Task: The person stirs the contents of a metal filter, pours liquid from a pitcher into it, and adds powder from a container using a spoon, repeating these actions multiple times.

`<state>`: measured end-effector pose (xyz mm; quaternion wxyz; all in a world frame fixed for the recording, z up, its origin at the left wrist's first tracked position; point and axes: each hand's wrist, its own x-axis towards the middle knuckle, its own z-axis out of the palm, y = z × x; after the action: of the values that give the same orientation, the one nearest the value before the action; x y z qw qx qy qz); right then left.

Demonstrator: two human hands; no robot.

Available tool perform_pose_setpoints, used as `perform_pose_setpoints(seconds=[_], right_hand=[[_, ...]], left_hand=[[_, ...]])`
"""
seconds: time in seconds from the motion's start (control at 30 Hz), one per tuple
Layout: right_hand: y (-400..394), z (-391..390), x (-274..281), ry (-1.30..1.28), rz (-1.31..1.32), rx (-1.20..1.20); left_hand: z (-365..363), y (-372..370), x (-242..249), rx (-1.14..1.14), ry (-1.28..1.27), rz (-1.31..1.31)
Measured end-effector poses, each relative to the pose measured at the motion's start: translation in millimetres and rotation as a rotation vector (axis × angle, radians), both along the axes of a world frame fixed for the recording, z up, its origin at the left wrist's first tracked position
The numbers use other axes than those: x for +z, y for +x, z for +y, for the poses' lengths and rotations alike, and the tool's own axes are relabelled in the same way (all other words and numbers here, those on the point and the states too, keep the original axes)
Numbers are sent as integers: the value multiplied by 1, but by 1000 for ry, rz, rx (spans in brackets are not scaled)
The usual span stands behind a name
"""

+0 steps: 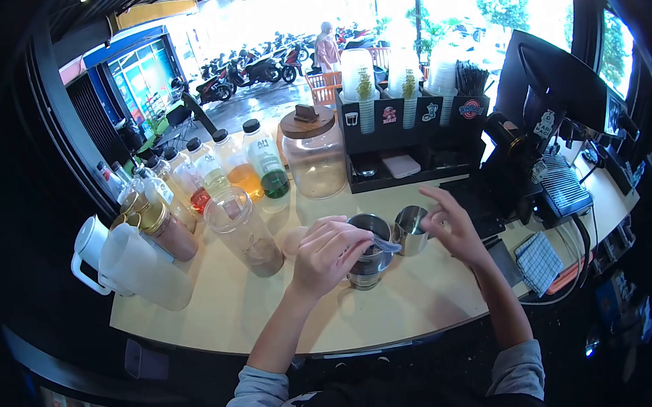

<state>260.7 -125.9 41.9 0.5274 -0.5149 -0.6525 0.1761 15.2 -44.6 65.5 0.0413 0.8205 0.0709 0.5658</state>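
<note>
My left hand (328,252) is closed, its fingertips pinching a small, pale, translucent spoon-like utensil (387,245). The utensil lies across the top of a dark-mouthed steel container (370,266) standing on the counter. Close to the right of that container is a shiny steel cup (411,232). My right hand (449,226) is at the cup's right rim with its fingers apart, nothing held between them. To the left of my left hand stands a tall clear plastic jar (248,241) with brown powder low inside.
Bottles of coloured syrup (242,171) line the counter's left side, behind white pitchers (145,268). A wooden-lidded glass jar (315,160) and a black cup organizer (415,136) stand at the back. On the right are a coffee machine (519,164) and a checked cloth (540,263).
</note>
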Motion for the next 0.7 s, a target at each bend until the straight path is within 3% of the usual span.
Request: perform_pose_setpoints(seconds=[0.03, 0.13, 0.2, 0.3, 0.37, 0.4, 0.5, 0.7], right_hand=[[-16, -9, 21, -2, 136, 207], [-50, -25, 59, 40, -33, 373], [-63, -25, 66, 252, -259, 425], [-63, -27, 74, 231, -272, 314], [-59, -25, 74, 293, -275, 244], [-58, -25, 73, 293, -275, 250], [-59, -21, 60, 401, -476, 208], [-68, -18, 47, 303, -286, 279]], left_hand=[[0, 2, 0, -15, -4, 21], [-1, 3, -1, -39, -24, 48], [0, 2, -2, -46, -37, 49], [3, -5, -5, -65, -138, 23], [4, -11, -9, 47, -431, -9], [6, -13, -11, 53, -432, -12], [20, -14, -27, 43, -607, 31], [40, -13, -59, -268, -1028, 80]])
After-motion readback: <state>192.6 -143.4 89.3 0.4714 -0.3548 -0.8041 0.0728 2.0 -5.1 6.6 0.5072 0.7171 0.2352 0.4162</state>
